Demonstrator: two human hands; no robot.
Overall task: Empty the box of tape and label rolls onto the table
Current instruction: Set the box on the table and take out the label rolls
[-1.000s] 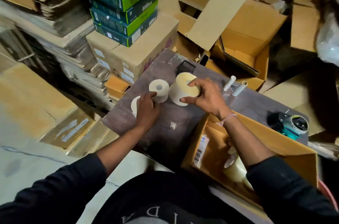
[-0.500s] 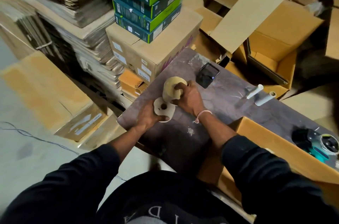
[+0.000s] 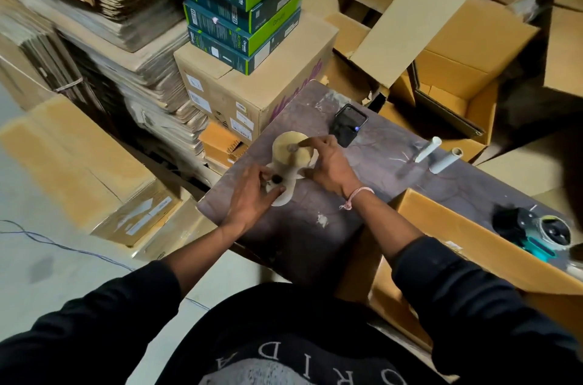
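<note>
A large cream label roll (image 3: pixel 290 153) stands upright near the left corner of the dark table (image 3: pixel 318 236). My right hand (image 3: pixel 328 168) rests on its top and right side, fingers curled around it. In front of it lie smaller white rolls (image 3: pixel 282 192), partly hidden by my left hand (image 3: pixel 252 195), which presses on them. The open cardboard box (image 3: pixel 448 220) sits at the table's near right, under my right forearm; its inside is hidden.
A black phone (image 3: pixel 348 126) lies behind the rolls. Two white tubes (image 3: pixel 437 154) lie mid-table, and a teal tape dispenser (image 3: pixel 536 231) sits at the right. Green boxes (image 3: pixel 243 6) stacked on a carton stand beyond the left edge. Open cartons crowd the back.
My right hand carried the large roll left and stood it behind the smaller rolls. My left hand stayed on the small rolls. The camera view shifted left.
</note>
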